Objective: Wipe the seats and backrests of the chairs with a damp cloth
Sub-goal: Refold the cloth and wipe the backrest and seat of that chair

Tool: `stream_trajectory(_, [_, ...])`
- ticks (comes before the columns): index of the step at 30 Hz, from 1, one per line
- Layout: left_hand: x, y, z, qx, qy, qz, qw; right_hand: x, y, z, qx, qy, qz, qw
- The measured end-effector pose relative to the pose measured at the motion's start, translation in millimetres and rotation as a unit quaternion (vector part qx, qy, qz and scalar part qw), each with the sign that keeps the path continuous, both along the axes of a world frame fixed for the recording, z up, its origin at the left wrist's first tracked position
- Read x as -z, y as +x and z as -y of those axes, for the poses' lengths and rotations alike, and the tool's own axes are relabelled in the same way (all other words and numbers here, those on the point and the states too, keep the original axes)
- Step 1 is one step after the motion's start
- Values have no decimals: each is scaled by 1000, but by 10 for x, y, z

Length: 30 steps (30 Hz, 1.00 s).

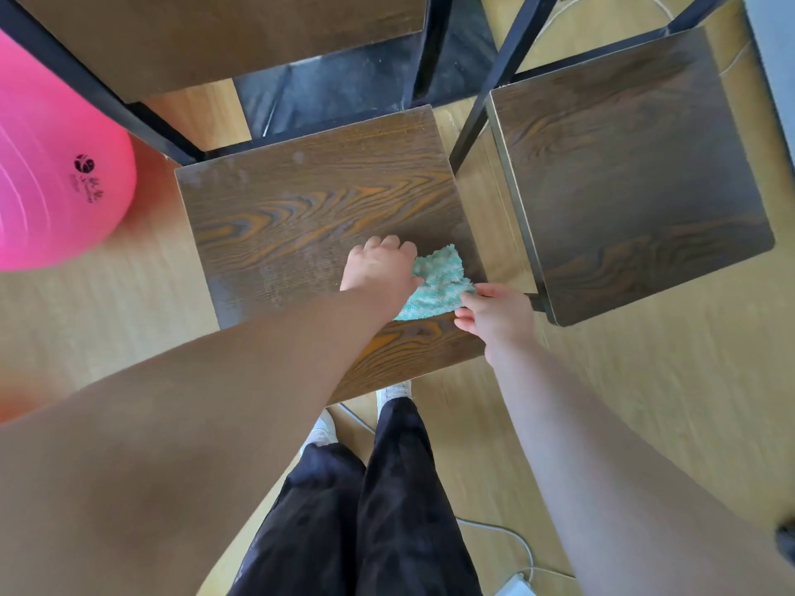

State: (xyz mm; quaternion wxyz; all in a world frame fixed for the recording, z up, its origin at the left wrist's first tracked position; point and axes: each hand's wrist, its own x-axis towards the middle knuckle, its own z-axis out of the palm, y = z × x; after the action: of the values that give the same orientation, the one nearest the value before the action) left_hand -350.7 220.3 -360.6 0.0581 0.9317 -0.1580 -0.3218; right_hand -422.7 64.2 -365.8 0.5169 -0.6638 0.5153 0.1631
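While both hands are on the cloth (439, 277), the step looks like gathering or flattening it for a stroke over the near chair seat (301, 208). The cloth, teal and fluffy, lies on that seat toward its 4 o'clock edge.

To do this well, I would flatten the cloth into a broad pad and work in overlapping passes along the grain. The passes should run from the 4 o'clock side out to the dull, dusty-looking patches near the 10 o'clock corner and along the 8 o'clock edge. Pressure should be even, and the seat's rims taken too. The second seat (636, 165), at 2 o'clock and just beside this one, looks untouched as far as I can judge. No backrest can be told apart for certain.

The left hand (378, 266) reaches across from 8 o'clock with the forearm long and nearly straight and the knuckles up. Its grip is curled down over the cloth's 9 o'clock edge, bunching it against the wood. The right hand (494, 314) comes in from 5 o'clock with the wrist slightly bent. Its grip pinches the cloth's 4 o'clock edge between thumb and fingertips.

A pink ball (51, 165) sits on the floor (645, 402) at 9 o'clock, well apart from the cloth.
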Motion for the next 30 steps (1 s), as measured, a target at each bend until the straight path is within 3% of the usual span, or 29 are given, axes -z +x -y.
stream_trajectory(10, [5, 100, -72, -110, -71, -94, 987, -35, 66, 49, 7, 27, 11, 1000])
stream_trajectory(16, [-177, 107, -359, -257, -172, -138, 941, -123, 263, -65, -12, 36, 26, 999])
stream_trajectory(25, [-466, 268, -989, -357, -198, -34, 912, -546, 890, -530, -120, 47, 118, 985])
stream_trajectory(30, [-684, 243, -1174, -422, -246, 20, 873, -869, 1118, -701, -209, 15, 188, 960])
